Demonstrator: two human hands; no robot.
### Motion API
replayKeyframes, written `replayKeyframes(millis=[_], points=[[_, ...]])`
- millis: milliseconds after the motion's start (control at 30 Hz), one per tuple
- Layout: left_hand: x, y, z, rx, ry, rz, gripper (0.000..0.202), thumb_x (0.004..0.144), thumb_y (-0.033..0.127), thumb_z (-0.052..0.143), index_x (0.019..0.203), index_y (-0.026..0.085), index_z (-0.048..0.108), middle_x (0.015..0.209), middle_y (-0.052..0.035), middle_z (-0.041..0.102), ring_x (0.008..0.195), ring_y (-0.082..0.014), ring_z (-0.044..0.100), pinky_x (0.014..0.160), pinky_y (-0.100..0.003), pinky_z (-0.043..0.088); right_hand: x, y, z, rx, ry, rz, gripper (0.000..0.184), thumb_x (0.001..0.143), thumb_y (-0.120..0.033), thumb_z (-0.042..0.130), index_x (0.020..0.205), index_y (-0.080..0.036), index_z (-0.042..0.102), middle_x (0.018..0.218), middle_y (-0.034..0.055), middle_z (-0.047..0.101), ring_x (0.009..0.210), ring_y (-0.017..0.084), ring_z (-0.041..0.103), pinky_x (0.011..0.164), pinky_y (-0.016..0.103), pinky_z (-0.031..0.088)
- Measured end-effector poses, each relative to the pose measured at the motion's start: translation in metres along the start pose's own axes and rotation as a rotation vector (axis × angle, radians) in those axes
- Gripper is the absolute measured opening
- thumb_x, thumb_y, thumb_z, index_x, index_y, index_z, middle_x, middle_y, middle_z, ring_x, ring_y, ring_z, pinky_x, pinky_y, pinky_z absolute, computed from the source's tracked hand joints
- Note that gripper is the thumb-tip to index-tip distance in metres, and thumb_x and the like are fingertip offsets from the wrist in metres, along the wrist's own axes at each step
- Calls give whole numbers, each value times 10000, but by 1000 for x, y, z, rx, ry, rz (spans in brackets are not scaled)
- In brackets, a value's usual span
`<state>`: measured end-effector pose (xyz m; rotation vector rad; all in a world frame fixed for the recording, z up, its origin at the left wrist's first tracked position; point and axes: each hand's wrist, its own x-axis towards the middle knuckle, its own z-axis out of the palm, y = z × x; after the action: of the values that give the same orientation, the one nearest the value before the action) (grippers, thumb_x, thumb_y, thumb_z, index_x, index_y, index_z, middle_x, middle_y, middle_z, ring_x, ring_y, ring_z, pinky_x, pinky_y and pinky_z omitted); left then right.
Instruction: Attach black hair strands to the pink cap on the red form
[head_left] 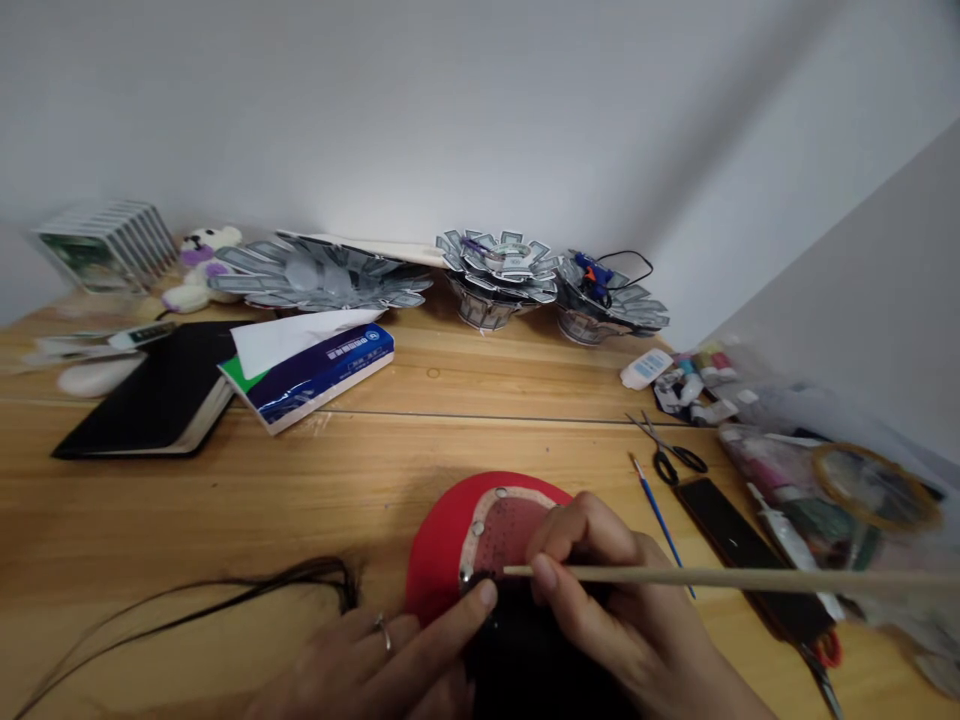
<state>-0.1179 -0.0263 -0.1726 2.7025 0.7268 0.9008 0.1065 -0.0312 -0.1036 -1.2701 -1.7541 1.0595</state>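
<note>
A red dome-shaped form (439, 535) stands at the front middle, with pale-edged mesh (510, 530) fixed on it by round-headed pins. Black hair (525, 650) covers its near side. My right hand (615, 590) pinches a thin wooden stick (697, 577), whose tip points left just over the mesh edge. My left hand (390, 650), with a ring on one finger, lies at the form's left. Its index fingertip touches the edge where hair meets mesh, and the other fingers curl under. A loose strand of black hair (300, 575) runs up to this hand; whether it is gripped is hidden.
At left lie a black notebook (157, 390), a tissue pack (322, 370) and a white mouse (101, 375). Petalled ornaments (495, 275) line the wall. To the right are scissors (667, 450), a blue paintbrush (660, 515), a dark phone-like slab (735, 540) and plastic bags (795, 480).
</note>
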Motion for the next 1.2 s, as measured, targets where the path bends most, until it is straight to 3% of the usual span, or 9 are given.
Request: replayKeyframes(millis=[167,233,333,400,467,567,733,967,1200], points=[[-10,-8,20,-269,119,-129,389,1082,315,225,1386,262,462,650,55,727,446,-91,649,362,-159,396,3,-1,-4,52,-21,-26,188,1000,-184,484,821,-229,522,754,-38,546,651,118,489,575,202,395],[-6,-6,21,-329,170,-161,334,1038,260,353,1303,282,555,762,42,777,505,-91,685,431,-132,452,3,-1,-5,55,-18,-11,200,1001,-195,500,804,-226,521,752,-36,560,667,122,509,597,209,403],[10,1,9,-357,222,-224,218,917,135,527,1024,271,659,919,44,792,720,-107,745,648,-125,526,3,0,-5,72,-9,24,194,990,-214,533,796,-224,524,739,-35,572,672,131,532,616,220,418],[24,7,-2,-490,163,-427,193,950,178,495,868,239,659,783,45,739,691,-106,697,637,-146,506,4,1,-4,94,-1,39,187,991,-230,541,804,-226,524,742,-33,581,684,135,551,628,223,431],[34,11,-10,-693,50,-660,320,999,323,431,756,209,606,641,42,584,604,-111,567,570,-178,446,4,2,-3,106,4,20,193,998,-247,540,806,-226,527,739,-30,585,692,138,564,644,227,441],[41,14,-15,-887,-102,-809,399,977,487,408,705,202,472,677,39,425,637,-131,402,580,-227,363,6,3,-2,86,9,-34,222,1002,-251,539,782,-221,541,725,-25,589,684,139,572,650,232,446],[47,13,-20,-998,-176,-864,419,927,560,445,696,215,389,708,37,363,673,-147,335,617,-255,318,7,2,-2,96,10,-36,237,997,-237,540,762,-213,551,771,-9,637,726,137,611,678,229,466],[36,8,-38,-1232,12,-926,454,889,654,553,757,226,479,723,39,380,648,-142,296,574,-225,301,7,3,-2,79,21,-14,227,989,-246,541,763,-218,539,739,-12,636,705,141,621,665,233,480],[51,6,-36,-1049,-243,-805,375,948,495,486,722,196,487,709,44,364,671,-135,320,625,-231,317,8,1,-2,100,10,-43,243,998,-246,530,758,-214,547,788,6,665,747,147,633,699,244,481]])
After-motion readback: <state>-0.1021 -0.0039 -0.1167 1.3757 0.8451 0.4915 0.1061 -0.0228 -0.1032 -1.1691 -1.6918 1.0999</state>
